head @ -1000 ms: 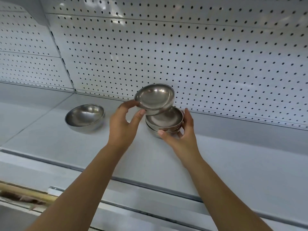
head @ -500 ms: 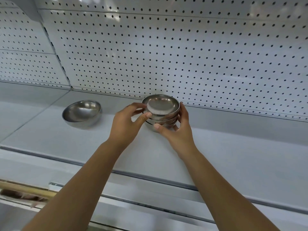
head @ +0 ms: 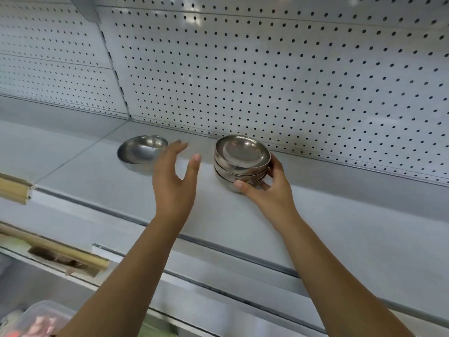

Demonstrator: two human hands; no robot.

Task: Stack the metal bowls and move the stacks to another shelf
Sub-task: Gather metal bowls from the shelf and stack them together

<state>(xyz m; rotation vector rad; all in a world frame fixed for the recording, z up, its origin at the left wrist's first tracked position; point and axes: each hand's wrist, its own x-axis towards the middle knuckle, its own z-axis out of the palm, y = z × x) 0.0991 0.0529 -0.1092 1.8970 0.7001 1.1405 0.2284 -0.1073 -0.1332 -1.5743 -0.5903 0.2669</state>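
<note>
Left hand (head: 173,181) is empty now, fingers straight and spread wide, thumb apart from them. It hangs over the shelf (head: 340,227) between the stack (head: 241,161) and the lone bowl (head: 142,152). A second ago this hand held a bowl tilted over the stack. Half a second ago it was seating that bowl on top. It has since let go and swung left, and its fingertips now reach the lone bowl's right edge. Whether they touch it I cannot tell.

Right hand (head: 269,190) has kept its place, gripping the stack from the right. Its thumb is on the near side, low down, and its fingers are curled round the far side. Three rims show in the stack, nested level, with the top bowl sitting true.

My reading is that the last placement is done and the left hand is going for the one bowl left on this shelf. Once that is on, the stack should be ready to carry to the other shelf. Which shelf that is does not show.

The shelf is a flat, pale grey board. The stack stands far back on it, just beside the foot of the pegboard (head: 267,69), and the lone bowl sits upright to the left, well apart from the stack. The white pegboard forms the back wall, and another panel of it continues far left behind an upright post. Near left, a wood strip (head: 14,188) runs along the shelf's edge, with more wood below it. A clear tub (head: 36,319) shows in the near left corner, its contents too blurred to name.
</note>
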